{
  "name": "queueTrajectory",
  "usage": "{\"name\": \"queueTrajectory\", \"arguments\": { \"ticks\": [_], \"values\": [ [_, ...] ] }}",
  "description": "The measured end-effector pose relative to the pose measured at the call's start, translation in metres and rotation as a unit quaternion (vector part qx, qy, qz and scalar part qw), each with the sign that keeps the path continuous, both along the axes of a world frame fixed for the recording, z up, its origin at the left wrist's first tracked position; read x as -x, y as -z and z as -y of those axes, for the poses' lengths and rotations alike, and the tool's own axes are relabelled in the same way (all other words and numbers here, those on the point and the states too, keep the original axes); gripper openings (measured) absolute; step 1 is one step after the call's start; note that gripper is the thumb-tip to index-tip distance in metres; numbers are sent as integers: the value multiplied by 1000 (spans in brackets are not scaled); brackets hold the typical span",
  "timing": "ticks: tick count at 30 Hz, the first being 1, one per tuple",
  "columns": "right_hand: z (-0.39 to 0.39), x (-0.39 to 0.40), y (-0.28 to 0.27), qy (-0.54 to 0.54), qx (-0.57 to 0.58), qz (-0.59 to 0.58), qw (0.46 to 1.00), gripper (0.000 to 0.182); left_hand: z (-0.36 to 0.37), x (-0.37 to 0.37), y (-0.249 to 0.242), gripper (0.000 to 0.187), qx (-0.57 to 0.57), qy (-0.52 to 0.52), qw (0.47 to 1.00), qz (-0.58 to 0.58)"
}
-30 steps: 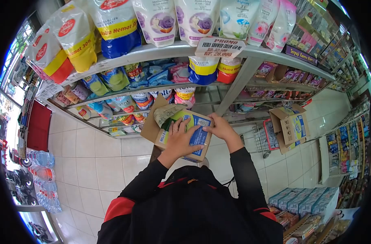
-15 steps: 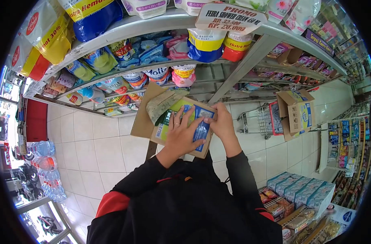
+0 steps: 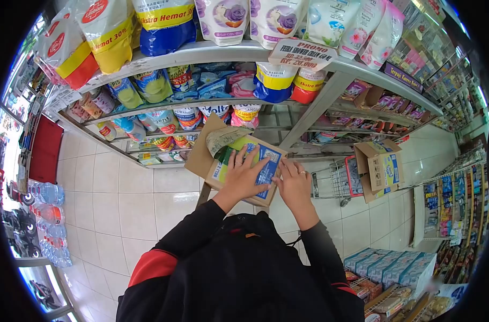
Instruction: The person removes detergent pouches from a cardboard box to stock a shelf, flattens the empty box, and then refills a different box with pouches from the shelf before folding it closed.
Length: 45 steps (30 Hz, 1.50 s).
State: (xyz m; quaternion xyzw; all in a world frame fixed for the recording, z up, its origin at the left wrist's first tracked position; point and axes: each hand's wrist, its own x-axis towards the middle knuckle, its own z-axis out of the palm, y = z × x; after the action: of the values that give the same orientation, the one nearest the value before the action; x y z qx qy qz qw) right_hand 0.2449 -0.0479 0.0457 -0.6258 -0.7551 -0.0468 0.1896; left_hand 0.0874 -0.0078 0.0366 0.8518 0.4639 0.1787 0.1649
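A cardboard box (image 3: 219,183) with blue, green and yellow print is in front of me, its brown flap (image 3: 198,155) sticking out at the left. A torn, curled greyish piece (image 3: 223,138) rises from its upper left part. My left hand (image 3: 244,176) lies on the printed face, fingers spread and a ring on one of them. At the box's right edge, my right hand (image 3: 295,188) touches the side with its thumb. The other fingers of that hand are loosely extended just beyond the edge.
Shelves (image 3: 148,61) of detergent and softener pouches stand ahead, under a promo sign (image 3: 302,53). At right are a shopping cart (image 3: 330,180) and an open carton (image 3: 381,166). Water bottles (image 3: 50,214) stand at left; stacked teal packs (image 3: 389,265) are lower right.
My right hand has moved from the box's upper right corner down along its right edge, and its fingers have loosened. My left hand stays spread on the box. The camera view has shifted.
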Motion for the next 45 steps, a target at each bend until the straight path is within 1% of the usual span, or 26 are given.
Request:
{"name": "queueTrajectory", "arguments": {
  "ticks": [3,5,6,8,9,11,12,13,15,17,18,20,21,23,27,29,30,32,33,35,36,38,39,41,43,45],
  "values": [
    [3,3,2,12,8,31,999,38,4,1,2,66,-4,1,1000,11],
    [-2,4,0,31,73,-5,997,39,4,1,5,68,-19,2,1000,6],
    [-6,4,-1,31,71,-3,997,39,4,1,6,68,-21,1,1000,8],
    [-15,5,-1,79,143,-80,983,30,4,2,6,68,-24,0,1000,12],
    [-18,3,1,78,142,-79,984,30,5,3,5,68,-25,-1,1000,13],
    [-24,-3,4,-8,152,-111,982,18,5,4,2,67,-12,1,1000,19],
    [-24,-3,4,-9,152,-110,982,18,6,4,2,67,-12,-1,1000,20],
    [-23,-2,3,-44,110,-120,986,16,5,4,2,67,-11,-4,1000,18],
    [-21,-5,8,-83,70,-128,986,15,5,3,6,67,-7,-11,1000,18],
    [-20,-12,17,-202,10,-131,971,19,4,3,11,67,-25,-10,1000,11],
    [-20,-8,10,-204,9,-129,970,19,2,4,10,67,-27,-12,999,13],
    [-11,2,-10,-134,67,-86,985,27,1,4,8,70,-32,-6,999,-1],
    [-13,2,-10,-133,67,-85,985,27,-1,4,9,70,-32,-5,999,1],
    [-20,5,-9,-65,79,-127,987,42,-3,5,10,78,-22,-2,1000,-21],
    [-23,24,-10,-86,82,-116,986,48,-5,7,12,91,-18,-10,1000,-13],
    [-24,29,-9,-40,121,-154,980,47,-4,10,4,101,1,5,1000,-30],
    [-25,27,-5,-40,122,-155,980,47,-3,9,4,101,1,5,1000,-31],
    [-30,19,8,-74,180,-346,918,48,-2,9,4,108,-3,4,1000,-22],
    [-30,14,8,-75,181,-346,917,48,-3,10,4,108,-3,3,1000,-22],
    [-23,2,8,-161,214,-449,853,42,-5,12,5,110,-25,-5,999,-27],
    [-20,-9,12,-160,214,-449,852,42,-5,14,5,110,-24,-4,999,-27],
    [-13,-34,29,-129,214,-665,703,34,-6,16,3,110,-27,0,999,-34],
    [-11,-39,35,-129,214,-665,703,34,-5,14,3,110,-27,1,999,-34],
    [-7,-46,48,-157,181,-805,543,29,-4,11,3,110,-31,4,999,-44],
    [-3,-44,44,-135,174,-805,551,28,-6,8,3,109,-38,-2,998,-46],
    [0,-43,43,-75,229,-759,604,30,-7,7,1,108,-44,-2,998,-51]
  ]
}}
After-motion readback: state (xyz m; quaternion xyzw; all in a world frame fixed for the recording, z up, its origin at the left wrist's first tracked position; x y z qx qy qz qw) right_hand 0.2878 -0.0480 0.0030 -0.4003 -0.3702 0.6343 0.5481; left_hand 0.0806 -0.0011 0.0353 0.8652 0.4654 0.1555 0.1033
